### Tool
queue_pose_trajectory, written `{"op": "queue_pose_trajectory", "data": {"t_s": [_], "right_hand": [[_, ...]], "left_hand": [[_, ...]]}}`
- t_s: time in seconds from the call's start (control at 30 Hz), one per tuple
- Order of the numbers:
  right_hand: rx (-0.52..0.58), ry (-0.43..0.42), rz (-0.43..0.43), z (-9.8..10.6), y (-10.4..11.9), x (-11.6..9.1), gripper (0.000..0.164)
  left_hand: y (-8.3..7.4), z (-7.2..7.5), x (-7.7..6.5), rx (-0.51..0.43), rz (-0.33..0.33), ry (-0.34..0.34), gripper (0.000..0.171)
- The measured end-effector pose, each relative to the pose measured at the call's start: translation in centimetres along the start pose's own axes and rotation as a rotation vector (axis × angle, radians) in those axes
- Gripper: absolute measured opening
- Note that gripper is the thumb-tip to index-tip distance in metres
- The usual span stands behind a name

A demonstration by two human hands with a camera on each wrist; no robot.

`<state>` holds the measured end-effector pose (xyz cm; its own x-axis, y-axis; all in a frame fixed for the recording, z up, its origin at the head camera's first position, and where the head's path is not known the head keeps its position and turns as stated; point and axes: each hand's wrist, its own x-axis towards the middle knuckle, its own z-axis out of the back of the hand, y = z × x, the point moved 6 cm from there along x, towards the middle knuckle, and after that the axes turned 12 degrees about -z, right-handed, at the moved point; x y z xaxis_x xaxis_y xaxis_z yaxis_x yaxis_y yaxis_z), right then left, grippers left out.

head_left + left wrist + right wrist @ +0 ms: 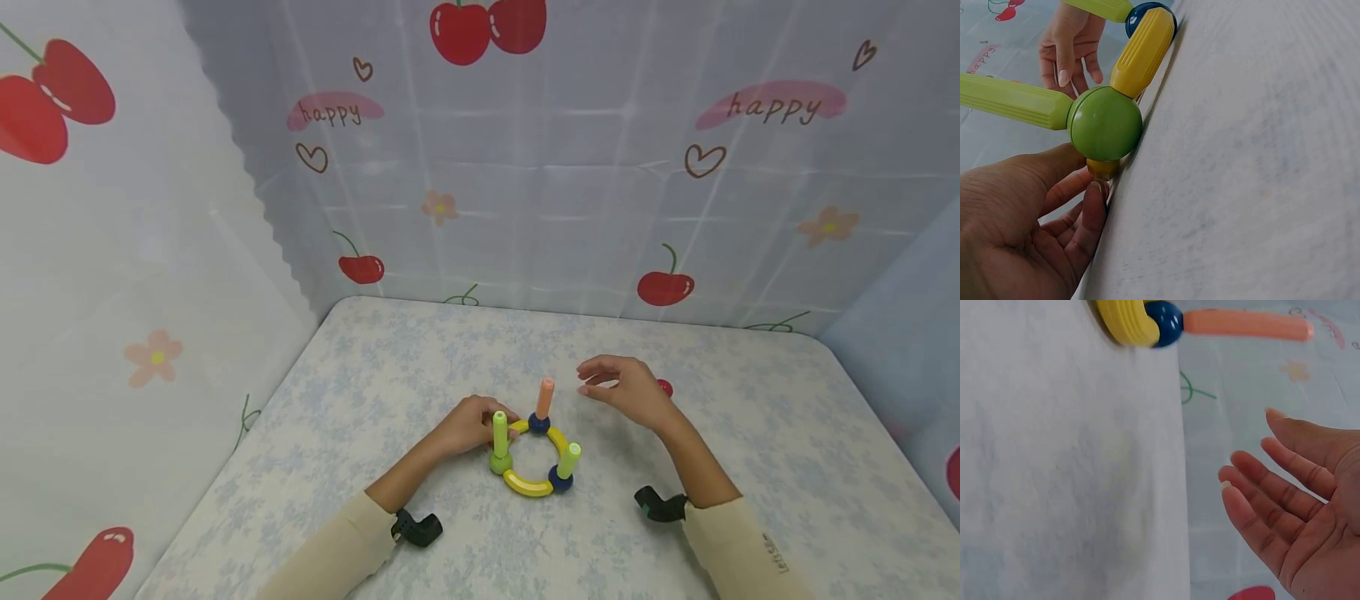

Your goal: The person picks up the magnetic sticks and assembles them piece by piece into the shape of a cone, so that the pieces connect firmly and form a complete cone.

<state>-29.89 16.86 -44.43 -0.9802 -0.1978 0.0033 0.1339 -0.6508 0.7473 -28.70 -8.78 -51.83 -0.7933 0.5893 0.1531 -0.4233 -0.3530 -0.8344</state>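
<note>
A ring of yellow curved rods (528,485) lies on the table, joined by a green ball (1107,124) and two dark blue balls (560,478). Light green rods (500,435) stand up from the green ball and the nearer blue ball; an orange rod (545,399) rises from the far blue ball. My left hand (467,425) pinches the yellow rod (1102,169) beside the green ball with thumb and fingers. To the right of the ring, my right hand (624,388) hovers apart from it, fingers loosely bent and holding nothing.
Behind the right hand a small red ball (665,387) shows, partly hidden. The table (420,350) has a pale floral cover. Printed curtains (525,183) hang along its back and sides. Each wrist wears a black camera mount (417,528).
</note>
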Motion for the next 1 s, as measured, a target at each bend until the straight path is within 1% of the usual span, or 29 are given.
{"op": "queue_pose_trajectory", "data": {"t_s": [0.27,0.5,0.57,0.73,0.87,1.0], "right_hand": [[-0.044,-0.078,-0.044,3.3,-2.6,0.2,0.035],[-0.019,-0.107,-0.115,6.0,-5.2,-0.2,0.043],[-0.032,-0.114,-0.138,6.6,-5.9,-0.2,0.045],[-0.104,-0.123,-0.205,7.4,-7.2,-0.4,0.046],[-0.163,-0.111,-0.258,7.6,-8.2,-0.3,0.046],[-0.183,-0.089,-0.292,7.6,-8.8,-0.2,0.046]], "left_hand": [[0.0,0.0,-0.1,0.01,-0.001,0.007,0.027],[0.0,0.0,-0.1,0.002,0.002,0.004,0.027],[0.0,0.0,-0.1,-0.002,0.006,0.004,0.027],[0.1,0.0,-0.1,-0.012,0.017,-0.001,0.027],[0.1,0.0,-0.1,-0.014,0.018,-0.004,0.026],[0.1,0.0,-0.1,-0.016,0.02,-0.002,0.026]]}}
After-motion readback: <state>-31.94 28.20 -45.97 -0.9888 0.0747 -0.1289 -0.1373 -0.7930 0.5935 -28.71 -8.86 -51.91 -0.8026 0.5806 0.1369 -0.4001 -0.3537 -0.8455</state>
